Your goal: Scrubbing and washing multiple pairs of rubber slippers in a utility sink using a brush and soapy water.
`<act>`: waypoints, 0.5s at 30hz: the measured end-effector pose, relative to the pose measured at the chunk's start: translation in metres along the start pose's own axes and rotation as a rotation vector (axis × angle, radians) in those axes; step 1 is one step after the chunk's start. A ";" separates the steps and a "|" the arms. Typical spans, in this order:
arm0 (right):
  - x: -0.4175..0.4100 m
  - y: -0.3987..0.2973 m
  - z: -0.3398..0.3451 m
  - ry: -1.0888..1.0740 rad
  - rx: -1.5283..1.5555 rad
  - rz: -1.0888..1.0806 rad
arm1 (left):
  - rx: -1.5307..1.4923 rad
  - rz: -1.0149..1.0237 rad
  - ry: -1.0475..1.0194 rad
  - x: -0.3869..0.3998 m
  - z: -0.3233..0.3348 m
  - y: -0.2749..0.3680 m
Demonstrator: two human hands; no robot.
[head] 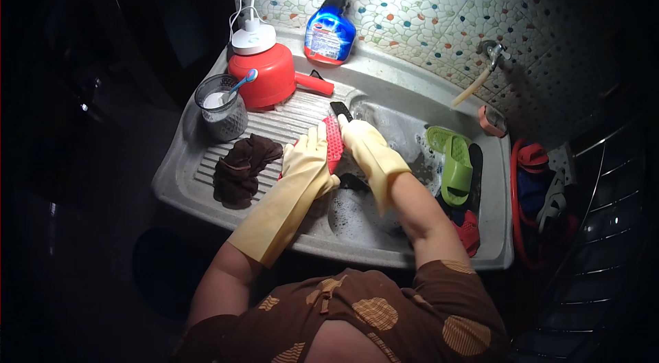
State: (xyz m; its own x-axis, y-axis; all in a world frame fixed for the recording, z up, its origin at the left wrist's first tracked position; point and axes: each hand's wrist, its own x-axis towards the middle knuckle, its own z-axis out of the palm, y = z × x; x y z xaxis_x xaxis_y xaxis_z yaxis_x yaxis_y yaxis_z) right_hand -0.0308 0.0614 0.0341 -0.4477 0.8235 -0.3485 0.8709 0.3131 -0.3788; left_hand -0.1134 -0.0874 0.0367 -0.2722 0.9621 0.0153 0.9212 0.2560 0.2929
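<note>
Both my hands wear long cream rubber gloves. My left hand [308,159] holds a red rubber slipper [334,145] with a studded surface, at the border between the ribbed drainboard and the sink basin. My right hand [364,139] is closed around a black object, perhaps a scrubbing brush [341,111], right beside the slipper; most of it is hidden by the glove. Soapy water [355,216] lies in the basin under my right arm. Green slide slippers [456,170] rest at the basin's right side, near a red perforated shoe [467,234].
A dark brown cloth [242,170] lies on the drainboard [206,159]. Behind it stand a glass jar [222,118] with white powder and a blue-handled brush, a red handled jug [262,77] and a blue spray bottle [330,33]. A hose hangs from the tap [493,54] above a pink soap dish [492,121].
</note>
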 end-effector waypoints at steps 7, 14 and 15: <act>-0.095 0.037 -0.011 -0.269 0.008 0.043 | -0.026 -0.029 0.051 -0.004 -0.001 -0.007; -0.097 0.178 0.003 0.083 0.106 0.346 | -0.235 -0.058 -0.110 0.011 -0.024 0.029; -0.101 0.184 0.003 0.095 0.119 0.357 | -0.309 -0.050 -0.126 0.012 -0.023 0.037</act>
State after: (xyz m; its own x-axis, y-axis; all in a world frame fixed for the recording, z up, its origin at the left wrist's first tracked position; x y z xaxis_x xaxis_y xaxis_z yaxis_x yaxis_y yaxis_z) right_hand 0.1742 0.0341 -0.0027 -0.0955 0.9125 -0.3978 0.9363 -0.0534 -0.3472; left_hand -0.0890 -0.0687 0.0700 -0.2607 0.9581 -0.1188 0.7743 0.2810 0.5670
